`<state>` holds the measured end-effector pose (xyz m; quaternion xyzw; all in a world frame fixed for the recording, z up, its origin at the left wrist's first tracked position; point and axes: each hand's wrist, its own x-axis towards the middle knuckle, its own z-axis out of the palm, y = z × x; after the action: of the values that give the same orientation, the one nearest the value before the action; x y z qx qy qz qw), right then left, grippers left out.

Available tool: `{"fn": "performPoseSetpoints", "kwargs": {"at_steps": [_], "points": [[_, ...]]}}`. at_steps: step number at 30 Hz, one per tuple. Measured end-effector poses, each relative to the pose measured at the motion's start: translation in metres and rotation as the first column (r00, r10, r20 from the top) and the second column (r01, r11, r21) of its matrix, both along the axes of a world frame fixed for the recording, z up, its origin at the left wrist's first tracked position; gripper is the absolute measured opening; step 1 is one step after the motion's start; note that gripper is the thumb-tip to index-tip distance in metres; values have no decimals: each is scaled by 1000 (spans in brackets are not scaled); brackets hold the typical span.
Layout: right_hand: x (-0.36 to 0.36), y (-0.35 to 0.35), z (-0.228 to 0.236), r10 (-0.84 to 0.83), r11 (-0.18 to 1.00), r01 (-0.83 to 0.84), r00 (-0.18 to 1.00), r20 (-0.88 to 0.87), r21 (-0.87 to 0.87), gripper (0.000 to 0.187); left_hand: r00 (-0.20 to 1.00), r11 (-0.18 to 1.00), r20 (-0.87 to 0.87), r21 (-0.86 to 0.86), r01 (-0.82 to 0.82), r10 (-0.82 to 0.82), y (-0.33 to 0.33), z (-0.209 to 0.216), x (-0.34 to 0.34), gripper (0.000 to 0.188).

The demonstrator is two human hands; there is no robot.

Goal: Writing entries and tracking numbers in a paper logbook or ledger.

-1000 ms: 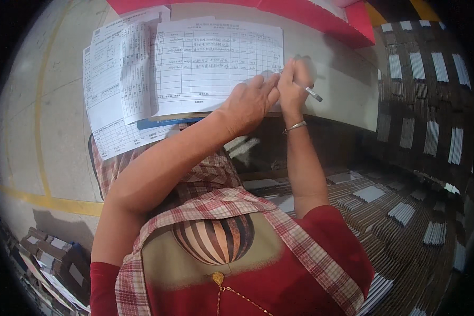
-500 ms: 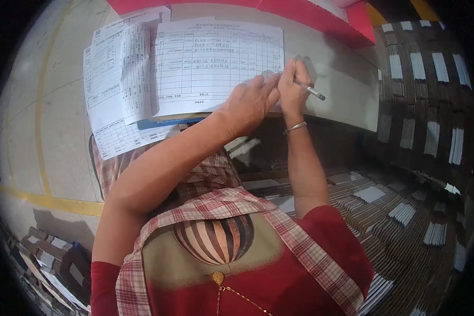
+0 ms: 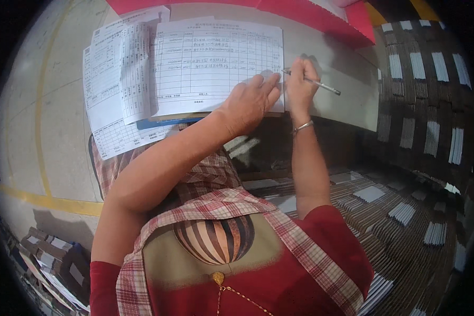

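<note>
A printed form sheet [image 3: 179, 87] with a ruled table and handwritten rows lies in front of me. My left hand [image 3: 249, 102] rests flat on its lower right part, fingers stretched out. Just past the sheet's right edge, my right hand [image 3: 301, 87] grips a pen [image 3: 324, 86], its tip pointing left at the sheet's edge. More printed sheets [image 3: 102, 79] lie to the left, one with a curled-over edge. A strip of a blue clipboard or folder [image 3: 155, 124] shows beneath the papers.
The papers lie on a pale surface [image 3: 347, 95] with a pink edge [image 3: 321, 21] at the back. Stacks of brown and white flat cardboard [image 3: 426, 95] stand on the right. Another cardboard stack [image 3: 52, 258] sits on the floor at lower left, near a yellow line [image 3: 63, 203].
My right hand has moved slightly right with the pen, drawing its tip back to the sheet's right edge. My left hand has stayed in place.
</note>
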<state>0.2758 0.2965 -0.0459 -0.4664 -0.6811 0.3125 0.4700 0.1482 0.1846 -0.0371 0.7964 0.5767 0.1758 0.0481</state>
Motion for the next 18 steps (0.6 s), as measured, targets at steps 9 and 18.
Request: {"fn": "performPoseSetpoints", "kwargs": {"at_steps": [9, 18], "points": [[0, -5, -6, -97, 985, 67, 978, 186, 162, 31, 1000, 1000, 10, 12, 8, -8, 3, 1, 2, 65], [-3, -6, -4, -73, 988, 40, 972, 223, 148, 29, 992, 1000, -124, -8, 23, -24, 2, 5, 2, 67]]}}
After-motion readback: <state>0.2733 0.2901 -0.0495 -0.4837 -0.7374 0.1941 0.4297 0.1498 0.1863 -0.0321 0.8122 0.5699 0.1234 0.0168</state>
